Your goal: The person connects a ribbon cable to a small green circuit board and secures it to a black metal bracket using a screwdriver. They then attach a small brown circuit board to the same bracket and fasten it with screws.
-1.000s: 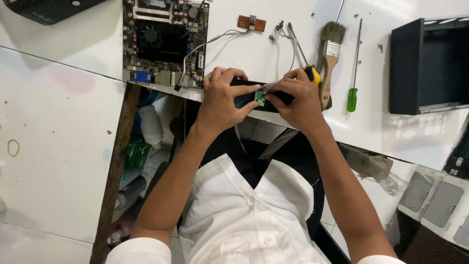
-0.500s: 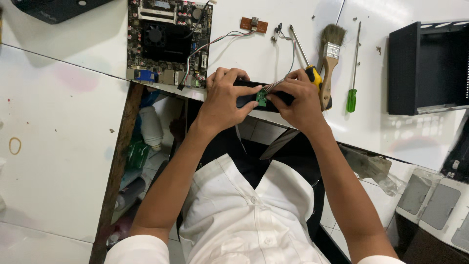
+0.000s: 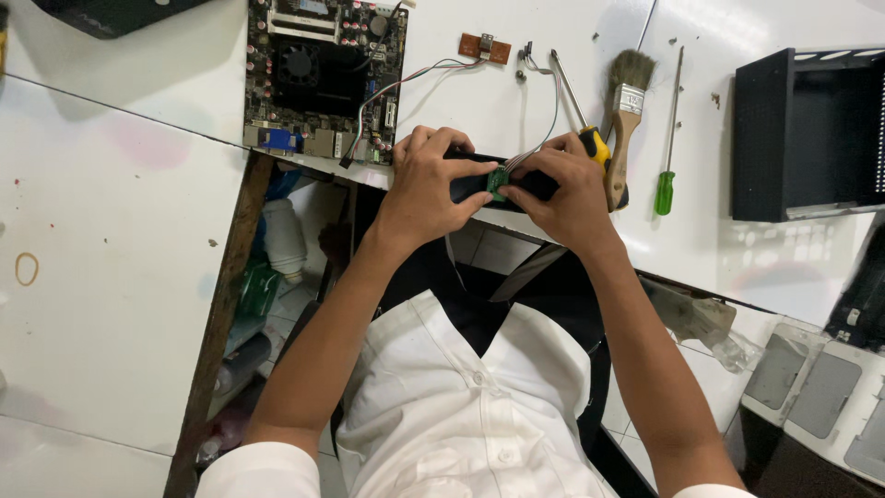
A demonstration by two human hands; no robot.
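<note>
Nothing has shifted in the last second: we still pinch a small green circuit board [image 3: 498, 182] between our left hand [image 3: 429, 184] and right hand [image 3: 564, 189], pressing it onto a long black panel [image 3: 466, 175] at the table's near edge, so the fitting goes on. Farther off lies a motherboard [image 3: 323, 78]. At right, an open black case [image 3: 811, 134] appears empty.

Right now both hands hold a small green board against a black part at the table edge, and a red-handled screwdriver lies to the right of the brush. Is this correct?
Not quite: the screwdriver beside the brush has a green handle, not red, as the head view shows. The rest holds: the left hand and right hand hold the small green board against the black part at the table edge.
</note>
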